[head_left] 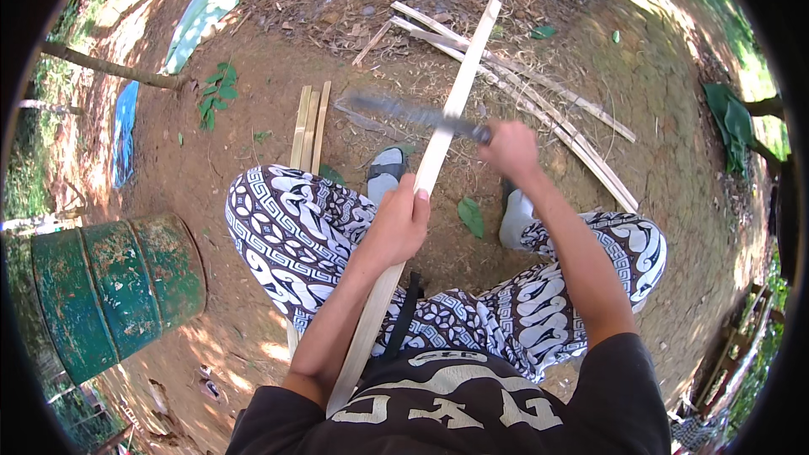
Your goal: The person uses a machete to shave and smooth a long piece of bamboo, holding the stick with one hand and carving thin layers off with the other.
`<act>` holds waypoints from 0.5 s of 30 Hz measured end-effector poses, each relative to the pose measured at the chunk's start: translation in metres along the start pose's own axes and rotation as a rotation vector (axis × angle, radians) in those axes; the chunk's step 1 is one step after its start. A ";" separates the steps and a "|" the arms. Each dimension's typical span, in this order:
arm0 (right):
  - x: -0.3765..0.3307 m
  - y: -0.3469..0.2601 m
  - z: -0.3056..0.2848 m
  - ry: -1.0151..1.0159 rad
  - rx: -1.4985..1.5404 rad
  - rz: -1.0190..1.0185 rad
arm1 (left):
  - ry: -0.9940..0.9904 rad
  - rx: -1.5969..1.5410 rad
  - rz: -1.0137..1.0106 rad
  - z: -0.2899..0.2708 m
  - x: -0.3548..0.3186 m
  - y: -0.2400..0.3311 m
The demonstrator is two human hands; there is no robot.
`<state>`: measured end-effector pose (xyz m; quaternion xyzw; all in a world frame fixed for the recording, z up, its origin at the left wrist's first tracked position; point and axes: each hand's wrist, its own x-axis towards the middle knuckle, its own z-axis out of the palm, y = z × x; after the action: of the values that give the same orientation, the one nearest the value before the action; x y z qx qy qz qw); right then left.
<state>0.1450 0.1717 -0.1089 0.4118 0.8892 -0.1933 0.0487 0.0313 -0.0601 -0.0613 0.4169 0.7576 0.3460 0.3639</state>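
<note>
A long pale strip, bamboo or wood by its look, [437,148] slants from beside my left hip up toward the top middle. My left hand [399,217] is closed around it near its middle, thumb along the upper face. In my right hand [512,152] is the handle of a long knife [404,111]. Its dark blade is smeared by motion and points left, crossing the strip beyond my left hand. Whether the edge bites into the strip cannot be made out.
Several split strips [565,131] lie on the dirt ahead to the right, amid thin shavings. Shorter strips [309,131] rest by my left knee. A rusty green drum [118,291] lies at left. A thin tree stem [114,66] and blue sheet [125,135] are beyond it.
</note>
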 end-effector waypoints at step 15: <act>-0.003 0.001 -0.050 0.229 0.369 0.117 | -0.178 -0.495 -0.213 -0.019 -0.009 0.031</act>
<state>0.1513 0.1889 -0.0623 0.4841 0.8129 -0.3017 -0.1178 0.0306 -0.0598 -0.0239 0.2622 0.6548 0.4423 0.5540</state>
